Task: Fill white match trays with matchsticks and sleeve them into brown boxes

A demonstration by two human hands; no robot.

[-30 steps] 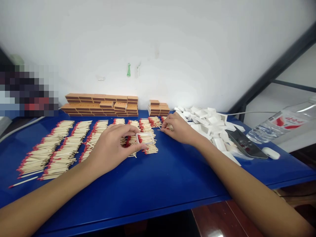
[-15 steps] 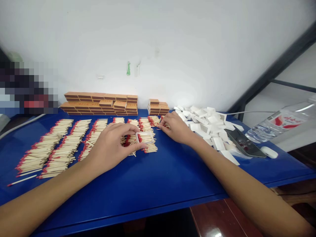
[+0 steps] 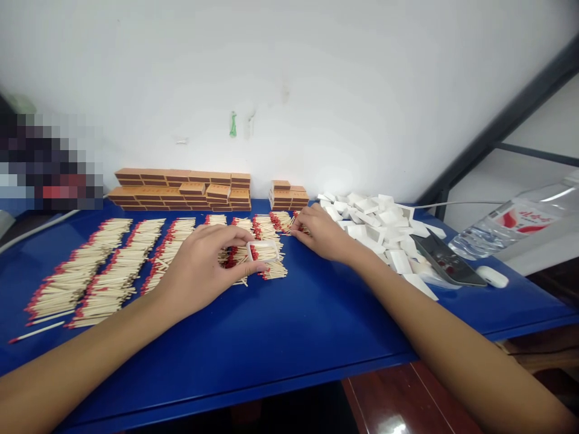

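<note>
In the head view, my left hand (image 3: 201, 265) pinches a small white matchbox tray (image 3: 271, 244) between thumb and fingers. Red-tipped matches (image 3: 263, 251) lie inside the tray, which is held over a row of loose matches (image 3: 275, 269). Farther back and to the right, my right hand (image 3: 323, 232) has its fingers curled and closed on matches (image 3: 306, 229) at the end of the last row. Its fingertips partly cover them, so how many are gripped cannot be made out.
Several rows of matches (image 3: 106, 265) cover the blue table (image 3: 289, 337). Stacked matchboxes (image 3: 172, 194) line the wall, with a smaller stack (image 3: 289, 198) beside them. Right of my right hand are a heap of white trays (image 3: 380, 220), a phone (image 3: 447, 259), a white mouse-shaped object (image 3: 493, 276) and a bottle (image 3: 511, 223).
The whole view has shifted very slightly. Both hands stay in nearly the same places, the left still holding the tray and the right still at the matches.
</note>
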